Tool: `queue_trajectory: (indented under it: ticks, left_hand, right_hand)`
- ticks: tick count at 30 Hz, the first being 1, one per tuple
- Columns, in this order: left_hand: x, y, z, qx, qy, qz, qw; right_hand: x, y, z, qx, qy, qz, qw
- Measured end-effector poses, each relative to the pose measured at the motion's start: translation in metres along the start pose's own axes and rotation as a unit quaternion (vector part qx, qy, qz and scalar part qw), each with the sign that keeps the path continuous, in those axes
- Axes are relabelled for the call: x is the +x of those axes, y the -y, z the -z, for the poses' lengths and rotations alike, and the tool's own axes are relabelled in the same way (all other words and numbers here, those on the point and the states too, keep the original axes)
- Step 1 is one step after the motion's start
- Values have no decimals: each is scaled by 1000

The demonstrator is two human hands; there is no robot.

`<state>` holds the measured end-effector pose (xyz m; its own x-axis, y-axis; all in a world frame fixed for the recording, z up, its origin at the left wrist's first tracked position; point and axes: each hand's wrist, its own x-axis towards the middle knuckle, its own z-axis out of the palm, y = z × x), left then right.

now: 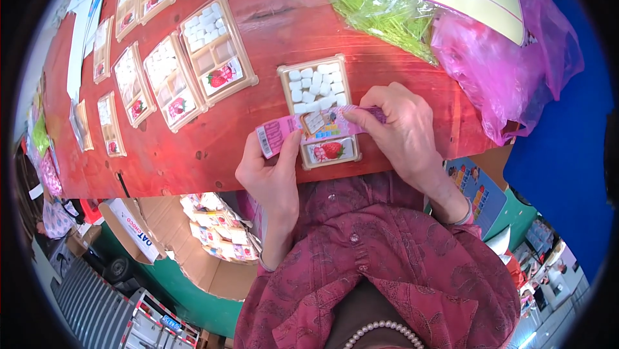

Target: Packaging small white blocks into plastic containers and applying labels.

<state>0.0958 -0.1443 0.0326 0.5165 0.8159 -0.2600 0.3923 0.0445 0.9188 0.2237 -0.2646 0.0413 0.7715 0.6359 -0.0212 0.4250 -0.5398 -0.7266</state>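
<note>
A tan compartment tray [342, 67] lies before me at the table's front edge. White marshmallow-like pieces [316, 85] fill its far part, and a packet with a strawberry picture [331, 150] sits in the near part. Across its middle lies a pink printed band [322, 125]. My left hand [274, 172] pinches the band's left end between thumb and fingers. At its right end, my right hand [403, 123] grips the band with thumb and forefinger. The band hides the tray's middle compartments, and whether it passes under the tray I cannot tell.
Several similar filled trays [250, 77] stand on the red table [258, 27] at left and far. To the right are a bag of green strips [380, 7] and a pink plastic bag [496, 78]. Below the left edge, an open cardboard box [167, 220] holds packed trays [222, 230].
</note>
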Motion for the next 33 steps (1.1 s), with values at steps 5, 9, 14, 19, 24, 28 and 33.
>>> queue_trajectory:
  ticks: [5, 9, 14, 19, 24, 28, 33]
  left_hand:
    - [-24, 8, 19, -17, -75, 56, 995]
    - [-44, 16, 33, -13, -119, 90, 989]
    - [-56, 35, 45, -156, -135, 128, 970]
    - [-60, 49, 57, -426, 1, 270, 863]
    - [-62, 52, 59, -399, 11, 282, 872]
    - [-67, 38, 50, -383, -14, 255, 888]
    - [-69, 32, 39, -379, -38, 261, 887]
  right_hand:
    - [-8, 10, -13, 4, 19, 53, 998]
    - [-13, 18, -25, 4, 42, 77, 996]
    - [-14, 20, -31, -16, 85, 96, 992]
    - [-12, 23, -30, -9, 90, 90, 992]
    - [-12, 24, -30, -10, 93, 91, 991]
    - [-13, 23, -30, -6, 88, 97, 991]
    - [-13, 22, -29, -10, 84, 104, 991]
